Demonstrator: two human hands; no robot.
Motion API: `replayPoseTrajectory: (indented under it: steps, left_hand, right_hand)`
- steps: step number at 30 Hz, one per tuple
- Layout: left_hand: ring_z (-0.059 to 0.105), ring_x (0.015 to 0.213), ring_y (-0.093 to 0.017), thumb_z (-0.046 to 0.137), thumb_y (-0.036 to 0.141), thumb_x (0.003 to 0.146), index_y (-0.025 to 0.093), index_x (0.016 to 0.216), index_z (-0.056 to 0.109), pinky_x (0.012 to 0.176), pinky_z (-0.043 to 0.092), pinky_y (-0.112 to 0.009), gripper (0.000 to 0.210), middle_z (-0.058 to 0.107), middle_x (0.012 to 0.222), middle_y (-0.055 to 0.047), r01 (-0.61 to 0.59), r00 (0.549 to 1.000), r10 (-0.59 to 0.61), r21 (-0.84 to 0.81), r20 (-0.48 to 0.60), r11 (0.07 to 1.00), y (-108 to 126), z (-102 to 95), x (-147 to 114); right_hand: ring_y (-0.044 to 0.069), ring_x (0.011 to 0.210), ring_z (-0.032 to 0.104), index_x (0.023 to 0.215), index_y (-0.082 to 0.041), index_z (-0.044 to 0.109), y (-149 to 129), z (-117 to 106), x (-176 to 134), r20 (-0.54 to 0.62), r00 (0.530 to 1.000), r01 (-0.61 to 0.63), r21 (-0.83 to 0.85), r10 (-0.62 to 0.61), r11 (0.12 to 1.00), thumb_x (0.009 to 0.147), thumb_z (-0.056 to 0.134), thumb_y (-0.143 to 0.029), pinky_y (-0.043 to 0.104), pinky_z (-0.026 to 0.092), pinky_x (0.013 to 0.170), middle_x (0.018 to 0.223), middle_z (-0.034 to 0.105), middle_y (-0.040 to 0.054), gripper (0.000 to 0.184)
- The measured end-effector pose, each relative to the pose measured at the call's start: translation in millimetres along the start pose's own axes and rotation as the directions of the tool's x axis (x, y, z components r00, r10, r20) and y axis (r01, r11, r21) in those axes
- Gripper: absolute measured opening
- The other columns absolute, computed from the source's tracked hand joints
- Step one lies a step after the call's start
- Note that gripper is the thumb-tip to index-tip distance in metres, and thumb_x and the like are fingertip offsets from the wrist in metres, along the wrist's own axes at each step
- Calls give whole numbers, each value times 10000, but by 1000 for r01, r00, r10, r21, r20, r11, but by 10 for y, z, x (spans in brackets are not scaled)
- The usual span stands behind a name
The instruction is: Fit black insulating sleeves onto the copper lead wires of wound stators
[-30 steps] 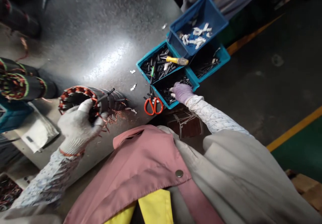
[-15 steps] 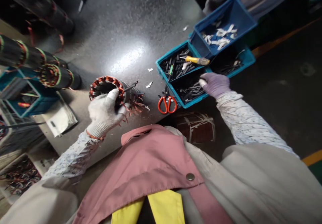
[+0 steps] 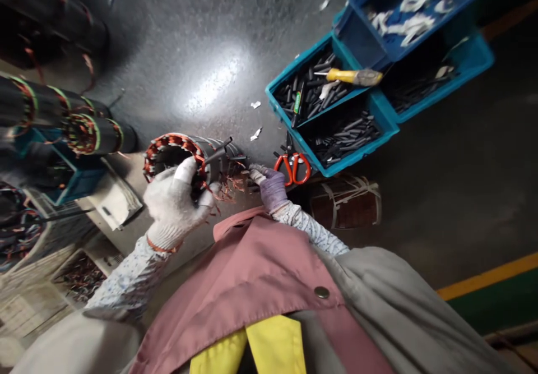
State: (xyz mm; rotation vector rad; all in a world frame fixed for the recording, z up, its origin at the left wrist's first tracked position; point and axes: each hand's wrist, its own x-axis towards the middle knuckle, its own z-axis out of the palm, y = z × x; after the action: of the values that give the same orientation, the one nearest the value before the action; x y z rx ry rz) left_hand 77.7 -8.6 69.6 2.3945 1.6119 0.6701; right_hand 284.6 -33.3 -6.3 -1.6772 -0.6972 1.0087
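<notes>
A motor stator (image 3: 216, 164) lies on its side on the table, its orange-laced winding ring facing left. My left hand (image 3: 174, 194), in a white glove, grips the ring's near edge, thumb at the bore. Black sleeves (image 3: 219, 151) stick out over the stator's side, and frayed copper wire ends (image 3: 230, 188) hang at its right. My right hand (image 3: 272, 188), in a purple glove with pale fingertips, is closed just right of these wires. Small dark pieces, apparently short black tubes (image 3: 253, 187), show at its fingertips, partly hidden. Red-handled scissors (image 3: 292, 166) lie just beyond it.
Teal bins (image 3: 361, 158) on the right hold black tubes, with a yellow-handled screwdriver (image 3: 353, 77) across one. A blue bin (image 3: 378, 51) with white scraps sits above. More stators (image 3: 94, 133), a teal box (image 3: 79, 180) and a paper pad (image 3: 120, 197) are at left.
My right hand has moved left from the teal bin of black tubes to beside the stator's wire ends. My left hand keeps its grip on the stator. The view has shifted.
</notes>
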Motion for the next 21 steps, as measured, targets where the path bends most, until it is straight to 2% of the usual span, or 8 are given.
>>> replayPoseTrajectory:
  steps: [2, 5, 8, 10, 14, 17, 19, 21]
  left_hand:
    - [700, 1049, -342, 590, 515, 819, 237, 1353, 590, 833, 540, -425, 601, 750, 966, -112, -5, 1000, 5, -4, -2, 1000, -28, 26, -8]
    - [698, 1051, -342, 596, 516, 813, 244, 1375, 573, 842, 538, -428, 624, 747, 965, -105, -16, 1000, 16, -21, -10, 1000, -48, 55, -10]
    - [699, 1048, -341, 583, 526, 822, 241, 1378, 571, 841, 535, -422, 624, 744, 978, -107, -27, 999, 27, -37, -21, 999, -48, 68, -4]
    - [702, 1044, -336, 571, 541, 831, 234, 1360, 585, 839, 533, -409, 611, 742, 968, -108, -39, 999, 38, -34, -23, 999, -46, 67, 2]
    - [704, 1024, -337, 571, 555, 830, 217, 1348, 595, 821, 533, -399, 618, 737, 942, -110, -54, 998, 53, -16, -31, 998, -45, 61, 8]
    - [709, 989, -334, 573, 545, 819, 228, 1344, 601, 786, 534, -394, 614, 736, 897, -99, -64, 998, 64, 5, -24, 998, -61, 50, 9]
    - [713, 964, -328, 585, 532, 808, 238, 1315, 625, 767, 535, -388, 587, 732, 848, -91, -93, 996, 93, 12, -1, 996, -81, 36, 10]
    - [718, 944, -323, 598, 516, 798, 247, 1288, 642, 754, 540, -385, 561, 731, 823, -87, -130, 992, 130, 4, 5, 992, -99, 13, 11]
  right_hand:
    - [232, 1026, 731, 952, -194, 787, 4, 23, 19, -49, 991, 118, -116, -124, 986, 826, 683, -296, 389, 604, 912, 1007, 793, 62, 193]
    - [233, 1086, 723, 994, -211, 798, 35, 36, 2, -56, 953, 267, -317, -299, 910, 850, 645, -233, 401, 538, 1044, 1071, 791, 64, 210]
    - [238, 1113, 721, 1073, -220, 793, 69, 72, -21, -28, 916, 337, -491, -401, 803, 890, 606, -214, 390, 516, 1073, 1131, 778, 79, 262]
    - [232, 1134, 714, 1125, -199, 781, 42, 111, -15, 18, 907, 348, -593, -420, 726, 922, 567, -192, 362, 510, 1073, 1164, 767, 96, 295]
    - [217, 1154, 699, 1197, -145, 748, -178, 156, 15, 222, 918, 374, -759, -328, 533, 978, 503, -180, 294, 504, 1019, 1211, 748, 129, 331]
    - [240, 1082, 720, 1209, -158, 743, -408, 105, 56, 365, 910, 413, -849, -198, 331, 985, 502, -214, 297, 524, 904, 1165, 759, 146, 334]
    - [251, 1027, 730, 1162, -162, 765, -561, 52, 135, 431, 895, 446, -874, -119, 191, 955, 525, -201, 293, 516, 825, 1116, 770, 148, 318]
    - [241, 972, 731, 1083, -163, 792, -711, 19, 261, 512, 857, 515, -851, -54, 105, 924, 557, -195, 274, 494, 767, 1058, 784, 125, 285]
